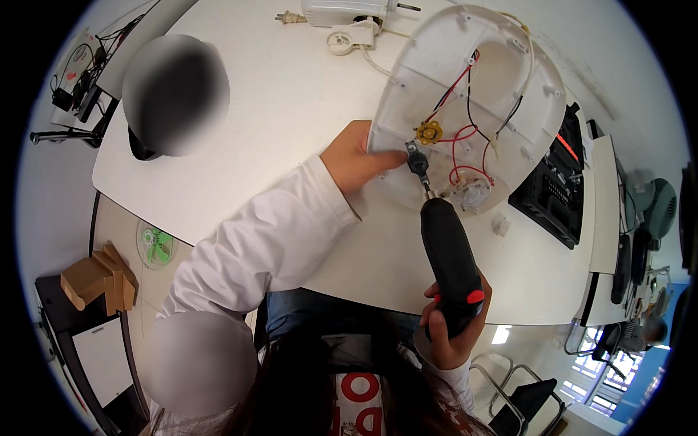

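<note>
A white plastic housing [536, 127], open side toward me, is tilted up over the table. My left hand [351, 156] grips its lower left rim, thumb inside and the other fingers hidden behind. My right hand [459, 341] is wrapped round the handle of a black electric screwdriver [448, 251] with a red button. The screwdriver's tip meets a small black part [416, 161] inside the housing, close to my left thumb. Beside it sit a round yellow part [429, 131] and a clear round part [471, 192]; red and black wires [456, 149] run between them.
Beyond the housing lie a white appliance body [342, 10] and a two-pin plug [291, 17]. An open black tool case [554, 190] and a small clear piece [501, 224] rest on the white table [254, 94]. A chair [527, 403] stands at lower right.
</note>
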Available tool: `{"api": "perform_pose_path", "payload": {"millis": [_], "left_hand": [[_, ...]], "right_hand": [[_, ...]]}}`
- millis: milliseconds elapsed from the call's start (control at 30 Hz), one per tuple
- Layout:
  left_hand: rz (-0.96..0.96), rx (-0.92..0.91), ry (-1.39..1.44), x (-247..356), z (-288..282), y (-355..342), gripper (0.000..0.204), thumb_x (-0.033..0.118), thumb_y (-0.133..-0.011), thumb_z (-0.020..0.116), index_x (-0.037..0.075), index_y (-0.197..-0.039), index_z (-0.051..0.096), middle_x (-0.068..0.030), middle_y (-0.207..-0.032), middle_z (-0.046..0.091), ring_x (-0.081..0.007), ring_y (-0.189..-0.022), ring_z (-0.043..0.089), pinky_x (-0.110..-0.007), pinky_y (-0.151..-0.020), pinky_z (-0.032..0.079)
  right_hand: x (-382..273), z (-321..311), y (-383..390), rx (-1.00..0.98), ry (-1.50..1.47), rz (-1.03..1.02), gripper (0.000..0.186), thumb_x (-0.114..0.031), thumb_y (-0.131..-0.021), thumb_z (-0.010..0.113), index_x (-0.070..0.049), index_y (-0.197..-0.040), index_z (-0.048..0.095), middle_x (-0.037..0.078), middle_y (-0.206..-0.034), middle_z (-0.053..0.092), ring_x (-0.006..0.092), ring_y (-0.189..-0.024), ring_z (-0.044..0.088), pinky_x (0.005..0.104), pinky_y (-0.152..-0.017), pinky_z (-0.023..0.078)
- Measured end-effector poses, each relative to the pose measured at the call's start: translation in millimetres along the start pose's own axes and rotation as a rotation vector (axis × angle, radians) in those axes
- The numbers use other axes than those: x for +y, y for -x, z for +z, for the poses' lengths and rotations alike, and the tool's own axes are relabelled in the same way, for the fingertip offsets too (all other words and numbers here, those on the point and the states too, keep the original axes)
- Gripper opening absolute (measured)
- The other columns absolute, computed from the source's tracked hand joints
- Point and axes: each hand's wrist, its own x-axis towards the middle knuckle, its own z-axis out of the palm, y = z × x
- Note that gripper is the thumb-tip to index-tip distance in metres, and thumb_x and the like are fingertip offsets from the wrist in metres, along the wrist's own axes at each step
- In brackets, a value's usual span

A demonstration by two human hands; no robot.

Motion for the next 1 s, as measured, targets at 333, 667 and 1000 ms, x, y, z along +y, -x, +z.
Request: {"api": "perform_pose_path", "payload": {"millis": [333, 667, 1000], "left_hand": [[-0.010, 0.034, 0.042, 2.7, 1.5, 0.4, 0.023, 0.008, -0.078, 0.065, -0.002, -0.098, 0.065, -0.0038, -0.083, 0.067, -0.0105, -0.072, 0.060, -0.025, -0.065, 0.047], [-0.013, 0.008, 0.064, 3.1, 0.1, 0.2, 0.024, 0.007, -0.078, 0.065, -0.002, -0.101, 0.065, -0.0041, -0.087, 0.067, -0.0099, -0.076, 0.060, -0.025, -0.067, 0.047], [0.046, 0.080, 0.074, 1.6, 7.1, 1.5, 0.025, 0.007, -0.079, 0.064, -0.001, -0.102, 0.062, -0.0031, -0.084, 0.065, -0.0091, -0.074, 0.058, -0.025, -0.066, 0.047]], "right_hand": [[-1.2, 0.7, -0.6, -0.001, 0.001, -0.005, 0.069, -0.006, -0.078, 0.060, 0.003, -0.138, 0.027, 0.015, -0.097, 0.060, 0.0158, -0.081, 0.059, 0.0287, -0.076, 0.048], [-1.3, 0.4, -1.5, -0.004, 0.013, -0.013, 0.068, -0.007, -0.079, 0.060, 0.003, -0.138, 0.027, 0.015, -0.095, 0.061, 0.0153, -0.079, 0.059, 0.0286, -0.075, 0.048], [-0.8, 0.8, -0.8, 0.002, 0.013, -0.008, 0.068, -0.009, -0.079, 0.061, 0.003, -0.137, 0.028, 0.015, -0.096, 0.061, 0.0162, -0.082, 0.060, 0.0289, -0.076, 0.048]]}}
